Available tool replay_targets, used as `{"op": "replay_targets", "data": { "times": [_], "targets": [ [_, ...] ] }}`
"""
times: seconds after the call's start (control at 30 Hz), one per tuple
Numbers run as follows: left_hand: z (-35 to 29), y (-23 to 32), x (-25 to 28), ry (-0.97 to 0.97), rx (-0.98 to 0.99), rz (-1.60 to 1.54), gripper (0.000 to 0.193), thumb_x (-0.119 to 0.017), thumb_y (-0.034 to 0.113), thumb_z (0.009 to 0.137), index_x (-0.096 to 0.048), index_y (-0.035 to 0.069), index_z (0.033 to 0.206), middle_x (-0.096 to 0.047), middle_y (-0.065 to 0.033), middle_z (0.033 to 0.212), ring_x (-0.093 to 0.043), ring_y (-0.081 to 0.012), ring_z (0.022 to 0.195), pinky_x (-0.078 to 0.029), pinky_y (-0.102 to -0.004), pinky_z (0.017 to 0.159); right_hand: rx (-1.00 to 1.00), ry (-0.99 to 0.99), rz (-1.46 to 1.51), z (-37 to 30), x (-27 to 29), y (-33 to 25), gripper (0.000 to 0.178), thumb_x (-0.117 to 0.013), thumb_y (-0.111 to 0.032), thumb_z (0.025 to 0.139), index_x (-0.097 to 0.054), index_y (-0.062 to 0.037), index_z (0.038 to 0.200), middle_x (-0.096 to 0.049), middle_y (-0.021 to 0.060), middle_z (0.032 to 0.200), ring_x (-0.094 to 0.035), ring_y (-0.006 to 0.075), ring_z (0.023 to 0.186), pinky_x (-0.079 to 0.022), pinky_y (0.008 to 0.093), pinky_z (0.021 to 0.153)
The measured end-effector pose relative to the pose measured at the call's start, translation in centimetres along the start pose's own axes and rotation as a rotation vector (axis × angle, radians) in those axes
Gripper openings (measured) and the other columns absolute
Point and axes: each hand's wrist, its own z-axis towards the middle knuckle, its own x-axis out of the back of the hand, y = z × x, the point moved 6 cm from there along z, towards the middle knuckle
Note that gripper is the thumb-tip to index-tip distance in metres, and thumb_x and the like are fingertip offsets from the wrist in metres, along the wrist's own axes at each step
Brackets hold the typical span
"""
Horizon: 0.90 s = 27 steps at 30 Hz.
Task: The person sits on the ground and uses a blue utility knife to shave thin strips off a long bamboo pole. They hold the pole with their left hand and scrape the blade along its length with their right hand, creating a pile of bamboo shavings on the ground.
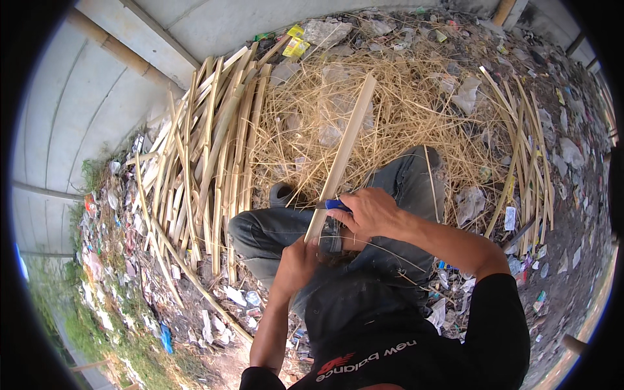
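While the fingers of the bare right hand (372, 211) were curled round a short blue-handled knife (338, 205) near the middle of the frame, those of the bare left hand (296, 263), lower and further left, were closed on the near end of a long, flat, pale bamboo strip (349, 140). The strip slanted from that grip to the upper middle of the frame — the knife's dark end lay across it, just above the left hand. Around the hands showed bent legs in faded dark jeans (266, 227). Beyond them, a loose heap of thin straw-coloured shavings (416, 97) spread over the upper centre. A thick pile of long yellowish bamboo strips (214, 156) filled the upper left, before grey wall panels (65, 123) — a smaller bundle of thin tan strips (530, 162) lay at right.
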Motion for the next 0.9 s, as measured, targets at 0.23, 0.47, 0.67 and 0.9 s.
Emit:
{"op": "replay_targets", "data": {
  "times": [0.23,0.47,0.67,0.9],
  "targets": [
    [-0.2,1.0,1.6,0.055,-0.055,0.149,0.032,-0.053,0.022,0.110,-0.062,-0.006,0.096,-0.063,-0.0210,0.064,-0.067,-0.0399,0.060,-0.049,-0.0448,0.058,-0.176,0.178,-0.092,4.5,5.7,5.4,0.061,-0.052,-0.057,0.106,-0.073,-0.0025,0.087,-0.065,0.0201,0.064,-0.068,0.0410,0.064,-0.053,0.0508,0.061],
    [-3.6,-0.3,3.0,-0.026,-0.015,0.279,0.022,-0.057,0.017,0.108,-0.062,-0.004,0.103,-0.065,-0.0282,0.071,-0.066,-0.0521,0.074,-0.049,-0.0524,0.061,-0.754,0.505,0.023,3.7,14.8,22.6,0.074,-0.047,-0.061,0.107,-0.068,0.0065,0.084,-0.063,0.0254,0.071,-0.065,0.0423,0.073,-0.047,0.0545,0.074],
    [-7.0,-4.1,5.3,0.045,0.115,0.276,0.019,-0.058,0.017,0.107,-0.061,-0.001,0.104,-0.064,-0.0318,0.072,-0.063,-0.0557,0.075,-0.046,-0.0598,0.061,-0.685,0.825,0.019,-2.7,18.6,28.2,0.072,-0.050,-0.061,0.107,-0.065,0.0051,0.082,-0.057,0.0187,0.066,-0.056,0.0338,0.066,-0.045,0.0498,0.071],
    [-0.6,0.4,3.2,0.108,-0.012,0.229,0.023,-0.055,0.018,0.109,-0.060,-0.004,0.105,-0.065,-0.0319,0.075,-0.065,-0.0541,0.076,-0.047,-0.0555,0.062,-0.014,0.229,0.064,2.3,6.6,3.8,0.049,-0.057,-0.044,0.108,-0.066,-0.0004,0.088,-0.061,0.0186,0.062,-0.063,0.0391,0.057,-0.048,0.0485,0.057]
  ]
}}
